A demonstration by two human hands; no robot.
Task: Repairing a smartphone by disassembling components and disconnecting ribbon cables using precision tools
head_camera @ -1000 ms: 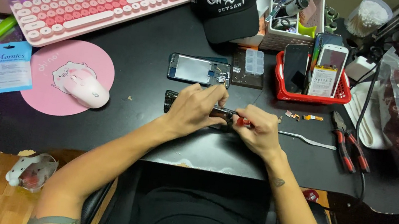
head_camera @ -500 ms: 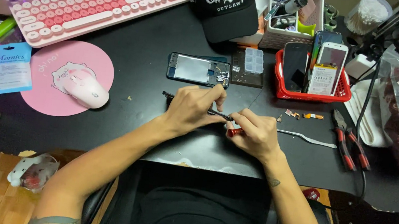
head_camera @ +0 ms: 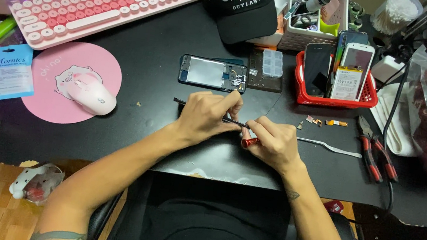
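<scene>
Left hand (head_camera: 205, 118) pins thin black part (head_camera: 183, 102) on desk centre; right hand (head_camera: 272, 141) grips red screwdriver (head_camera: 248, 141) at its 3 o'clock. Risk: tip slips, tiny screws lost.

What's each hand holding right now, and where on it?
Right hand grips a red-handled screwdriver by its handle. Left hand pinches a thin dark strip near its right end.
</scene>
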